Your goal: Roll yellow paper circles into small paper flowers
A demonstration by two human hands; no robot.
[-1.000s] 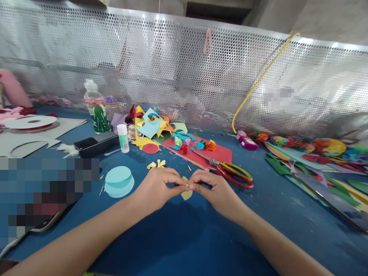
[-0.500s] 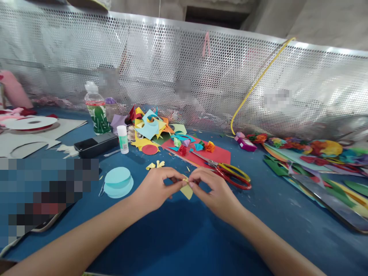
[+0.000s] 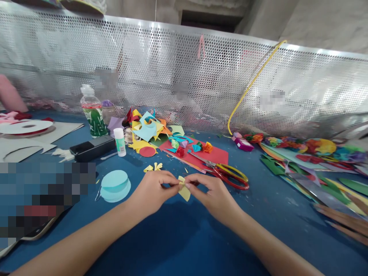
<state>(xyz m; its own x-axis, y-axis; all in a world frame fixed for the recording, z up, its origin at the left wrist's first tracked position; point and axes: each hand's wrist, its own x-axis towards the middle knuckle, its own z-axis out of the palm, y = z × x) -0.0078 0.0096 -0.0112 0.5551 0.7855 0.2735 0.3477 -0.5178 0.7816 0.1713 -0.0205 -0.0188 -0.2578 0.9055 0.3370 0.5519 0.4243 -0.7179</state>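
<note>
A small piece of yellow paper (image 3: 184, 190) is pinched between both my hands just above the blue table (image 3: 178, 237). My left hand (image 3: 153, 189) grips its left edge with thumb and fingers closed. My right hand (image 3: 214, 193) pinches the right edge the same way. Red-and-yellow scissors (image 3: 227, 174) lie just beyond my right hand, partly on a red sheet (image 3: 212, 155). A stack of light blue paper circles (image 3: 114, 185) lies left of my left hand.
Behind stand a glue stick (image 3: 119, 142), a plastic bottle (image 3: 92, 115), a black case (image 3: 92, 147) and a pile of coloured scraps (image 3: 149, 128). Coloured paper flowers and sheets (image 3: 310, 153) fill the right. A perforated metal screen (image 3: 184, 76) closes the far side.
Both hands have kept pinching the yellow paper and turned it slightly; the view has shifted a little, so everything sits slightly lower and to the left.
</note>
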